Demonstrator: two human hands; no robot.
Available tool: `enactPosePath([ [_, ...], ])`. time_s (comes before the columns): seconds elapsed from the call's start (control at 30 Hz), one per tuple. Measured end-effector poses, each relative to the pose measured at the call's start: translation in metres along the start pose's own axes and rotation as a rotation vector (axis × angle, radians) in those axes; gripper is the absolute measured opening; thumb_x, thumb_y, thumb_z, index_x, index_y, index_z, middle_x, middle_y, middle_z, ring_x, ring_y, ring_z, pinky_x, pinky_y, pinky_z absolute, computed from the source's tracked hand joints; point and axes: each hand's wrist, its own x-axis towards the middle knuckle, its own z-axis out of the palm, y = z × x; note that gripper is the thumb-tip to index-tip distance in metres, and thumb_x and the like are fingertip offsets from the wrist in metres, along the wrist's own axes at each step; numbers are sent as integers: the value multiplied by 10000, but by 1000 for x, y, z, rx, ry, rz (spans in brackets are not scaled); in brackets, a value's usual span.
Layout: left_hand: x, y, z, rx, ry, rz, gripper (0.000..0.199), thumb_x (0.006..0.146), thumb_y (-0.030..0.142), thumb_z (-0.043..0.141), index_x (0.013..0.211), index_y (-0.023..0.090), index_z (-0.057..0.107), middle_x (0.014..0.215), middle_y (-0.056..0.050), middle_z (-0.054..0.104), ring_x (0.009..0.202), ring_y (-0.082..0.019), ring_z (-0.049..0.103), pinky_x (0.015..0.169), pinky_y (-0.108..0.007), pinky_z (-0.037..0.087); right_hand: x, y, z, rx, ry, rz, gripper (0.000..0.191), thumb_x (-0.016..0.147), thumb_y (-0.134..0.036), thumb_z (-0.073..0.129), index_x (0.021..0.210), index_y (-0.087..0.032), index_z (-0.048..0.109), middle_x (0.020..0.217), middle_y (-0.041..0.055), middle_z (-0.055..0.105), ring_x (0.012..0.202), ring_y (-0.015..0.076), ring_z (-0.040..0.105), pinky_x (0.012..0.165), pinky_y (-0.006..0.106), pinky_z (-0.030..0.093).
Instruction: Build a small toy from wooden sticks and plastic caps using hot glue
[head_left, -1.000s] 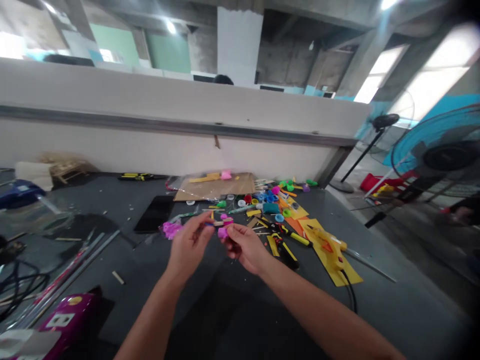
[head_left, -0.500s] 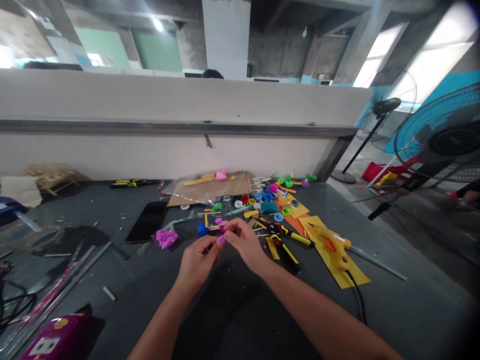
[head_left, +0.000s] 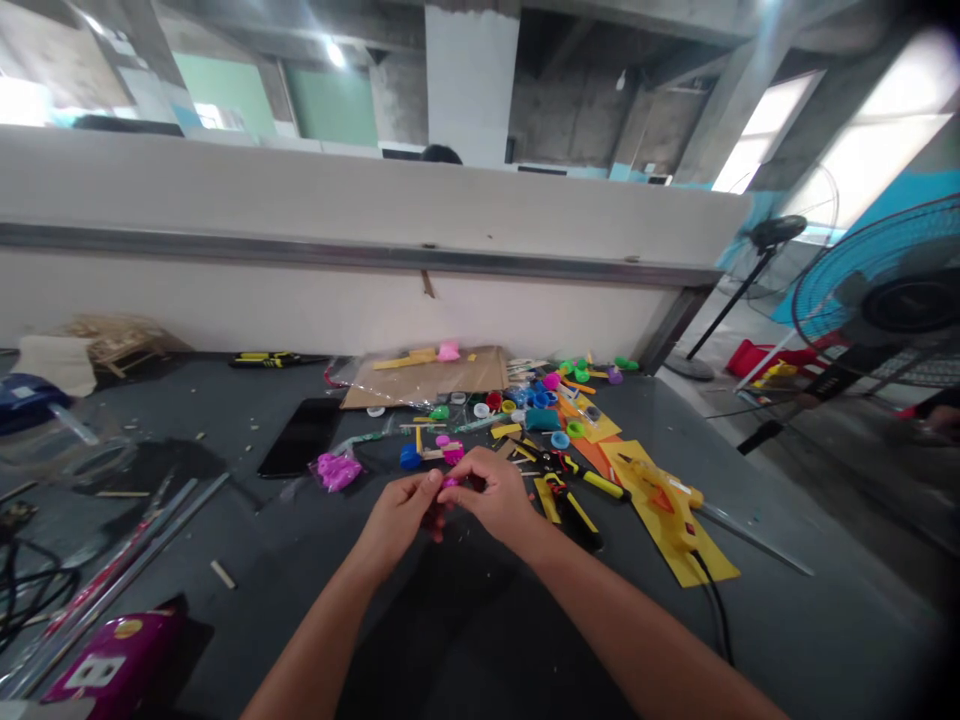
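Close together over the near middle of the table, both my hands work on a small pink piece of modelling clay [head_left: 450, 483]. My left hand [head_left: 396, 518] is closed, its thumb and fingers pinching the piece from the left. From the right, my right hand [head_left: 496, 496] is closed on it too, and the fingers partly cover it. Just behind them stands a small build with a blue wheel-like part [head_left: 409, 456], wooden sticks and pink parts. Left of the hands lies a bag of purple-pink modelling clay [head_left: 337, 470].
A black phone [head_left: 301, 438] lies at the left, behind the clay bag. Black-and-yellow pliers [head_left: 577, 505], coloured bottle caps [head_left: 560, 440] and a yellow glue gun [head_left: 671, 505] on yellow sheet are to the right. A purple box [head_left: 112, 660] and clear tubes [head_left: 165, 540] lie front left.
My hands have drawn closer together around the pink piece, and the left fingers have shifted under it. The small build behind is less covered. The view has tilted slightly.
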Motion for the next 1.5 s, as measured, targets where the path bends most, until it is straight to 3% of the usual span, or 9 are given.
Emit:
enactPosePath([
  [0.23,-2,2,1,-23,-78,-32,425,768,533,520,752,125,637,667,-46,585,564,-130,526,450,-221,437,-7,12,-1,-312,-44,-238,227,853,-347,535,1016,-263,668,925,60,629,894,182,546,809,321,446],
  [0.4,1,-1,-1,7,-48,52,376,784,493,515,694,138,598,575,4,529,499,-107,480,442,-221,422,-7,13,1,-300,-75,-269,355,844,-391,539,1167,-250,584,1069,74,608,1006,196,527,884,347,430],
  [0.5,2,-2,-4,79,-64,72,390,783,503,507,646,144,573,528,19,505,461,-100,466,434,-217,403,-6,14,3,-239,-37,-224,320,816,-401,579,1094,-247,618,1000,62,628,972,189,548,861,339,443],
  [0.6,2,-2,-6,85,-40,13,451,781,562,462,668,141,579,532,1,532,453,-118,491,414,-230,403,-8,15,3,-256,-17,-229,205,840,-350,557,976,-239,662,916,49,642,899,170,559,829,314,448],
  [0.77,2,-2,-4,57,13,-72,462,759,574,490,660,134,591,545,-6,540,469,-117,487,401,-220,396,-11,14,3,-349,-25,-259,188,866,-300,518,943,-228,673,918,63,649,881,181,549,818,324,444],
  [0.97,3,2,-9,39,-15,23,330,755,453,571,642,144,574,518,51,459,442,-70,402,405,-181,336,-6,17,5,-218,-9,-323,269,826,-330,586,1060,-206,633,952,73,658,895,180,576,807,319,469],
  [1.17,2,6,-13,264,23,61,357,757,469,547,610,146,590,499,48,498,381,-74,419,388,-201,315,-6,17,10,-133,16,-231,105,819,-248,589,882,-200,657,800,38,667,783,156,596,734,284,477],
  [1.4,2,3,-11,-5,8,-51,296,724,434,611,677,143,630,571,26,526,501,-90,455,416,-185,360,-6,14,9,-141,6,-252,103,826,-239,568,873,-201,651,815,52,655,816,170,587,757,310,476],
  [1.5,2,3,-13,-76,14,-68,252,707,393,644,672,144,632,550,39,496,492,-73,423,413,-167,328,-5,14,9,-70,-6,-195,213,775,-312,645,963,-211,649,816,42,661,746,159,597,701,291,492],
])
